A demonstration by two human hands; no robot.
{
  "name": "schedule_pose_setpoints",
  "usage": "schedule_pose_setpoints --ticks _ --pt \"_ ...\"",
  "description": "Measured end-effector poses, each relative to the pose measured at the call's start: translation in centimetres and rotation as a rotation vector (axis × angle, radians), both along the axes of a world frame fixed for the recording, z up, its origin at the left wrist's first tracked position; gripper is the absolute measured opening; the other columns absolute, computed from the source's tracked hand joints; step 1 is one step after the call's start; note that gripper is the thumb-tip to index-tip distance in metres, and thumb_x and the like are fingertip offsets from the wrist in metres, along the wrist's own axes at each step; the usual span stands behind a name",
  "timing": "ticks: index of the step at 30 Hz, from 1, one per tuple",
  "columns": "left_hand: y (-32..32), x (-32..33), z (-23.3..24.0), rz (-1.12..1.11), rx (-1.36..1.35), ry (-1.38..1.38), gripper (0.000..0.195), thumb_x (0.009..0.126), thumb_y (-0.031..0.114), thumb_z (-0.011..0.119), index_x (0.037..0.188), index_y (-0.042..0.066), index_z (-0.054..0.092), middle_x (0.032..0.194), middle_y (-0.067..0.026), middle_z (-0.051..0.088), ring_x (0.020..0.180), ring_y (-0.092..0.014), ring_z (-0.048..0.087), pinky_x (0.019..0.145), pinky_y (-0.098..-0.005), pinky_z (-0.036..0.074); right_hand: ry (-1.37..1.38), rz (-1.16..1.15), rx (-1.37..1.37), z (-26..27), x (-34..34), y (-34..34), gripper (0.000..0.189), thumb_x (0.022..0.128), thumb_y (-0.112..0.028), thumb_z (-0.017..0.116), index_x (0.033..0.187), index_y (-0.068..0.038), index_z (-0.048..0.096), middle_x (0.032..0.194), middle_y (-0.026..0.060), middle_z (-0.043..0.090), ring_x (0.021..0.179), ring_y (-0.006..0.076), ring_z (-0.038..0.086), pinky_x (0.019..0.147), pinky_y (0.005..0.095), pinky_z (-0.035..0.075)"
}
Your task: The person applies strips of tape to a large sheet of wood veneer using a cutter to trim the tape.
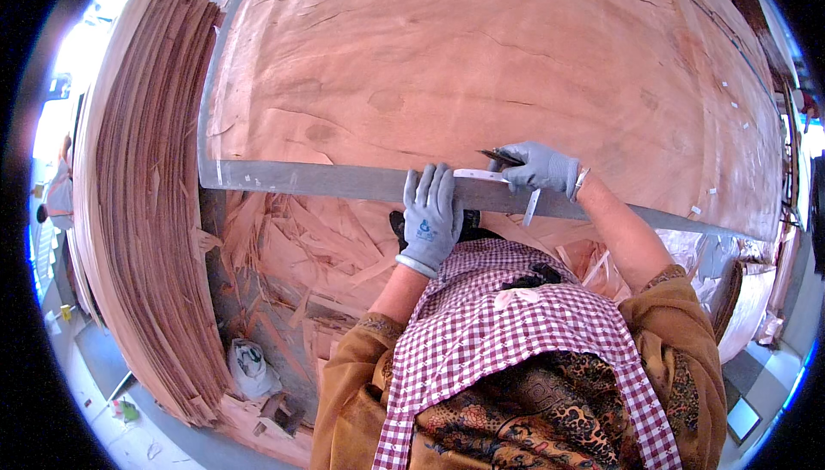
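A large sheet of reddish wood veneer [451,70] lies before me, its near side along a grey table edge [309,179]. My left hand [429,215], in a grey coated glove, rests palm down on that edge with fingers extended. Just right of its fingertips, a strip of white tape [478,175] runs to my right hand [538,164], gloved the same way. The right fingers are closed around a dark, pointed tool [506,158], perhaps a knife or scissors; its handle is hidden. A short white tape end [532,207] hangs below this hand over the edge.
A tall stack of veneer sheets [148,199] stands at the left. Torn veneer scraps [309,238] litter the area below the table edge, with a white sack [252,367] nearby. Several small tape pieces [735,105] dot the sheet's right side. A person [61,193] is at the far left.
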State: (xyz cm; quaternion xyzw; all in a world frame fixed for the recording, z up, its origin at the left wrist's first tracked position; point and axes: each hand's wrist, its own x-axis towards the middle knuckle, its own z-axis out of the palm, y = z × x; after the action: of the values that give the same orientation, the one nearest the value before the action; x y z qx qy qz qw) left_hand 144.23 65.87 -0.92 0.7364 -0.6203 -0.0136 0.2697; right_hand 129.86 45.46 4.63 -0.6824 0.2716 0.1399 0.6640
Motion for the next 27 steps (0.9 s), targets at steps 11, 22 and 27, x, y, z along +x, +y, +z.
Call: schedule_pose_setpoints --ticks 11,22,27 --pt "-1.0 -0.8 0.6 0.044 0.102 -0.176 0.055 0.08 0.035 0.062 0.129 0.012 0.051 0.124 -0.0141 0.047 0.116 -0.033 0.043 0.102 -0.0558 0.031 0.053 0.04 -0.177 -0.6 0.0 -0.2 0.025 0.08 -0.023 0.06 0.095 -0.003 0.062 0.074 0.0055 0.062 0.065 0.0148 0.058 0.061 0.0298 0.047" --pt "-1.5 -0.4 2.5 -0.051 0.251 -0.158 0.066 0.078 0.049 0.06 0.135 0.017 0.046 0.128 -0.0078 0.049 0.115 -0.033 0.045 0.098 -0.0593 0.032 0.165 -0.152 -0.238 -0.1 -1.5 1.6 0.022 0.082 -0.02 0.067 0.089 0.0 0.059 0.066 0.0055 0.058 0.053 0.0118 0.053 0.049 0.0286 0.043" --pt "-1.7 -0.7 2.1 -0.03 0.25 -0.18 0.069 0.077 0.05 0.061 0.136 0.02 0.044 0.129 -0.0068 0.048 0.115 -0.033 0.045 0.097 -0.0596 0.033 0.167 -0.312 0.104 1.2 -1.9 3.0 0.024 0.085 -0.021 0.066 0.088 0.002 0.061 0.067 0.0054 0.059 0.056 0.0094 0.053 0.049 0.0282 0.044"
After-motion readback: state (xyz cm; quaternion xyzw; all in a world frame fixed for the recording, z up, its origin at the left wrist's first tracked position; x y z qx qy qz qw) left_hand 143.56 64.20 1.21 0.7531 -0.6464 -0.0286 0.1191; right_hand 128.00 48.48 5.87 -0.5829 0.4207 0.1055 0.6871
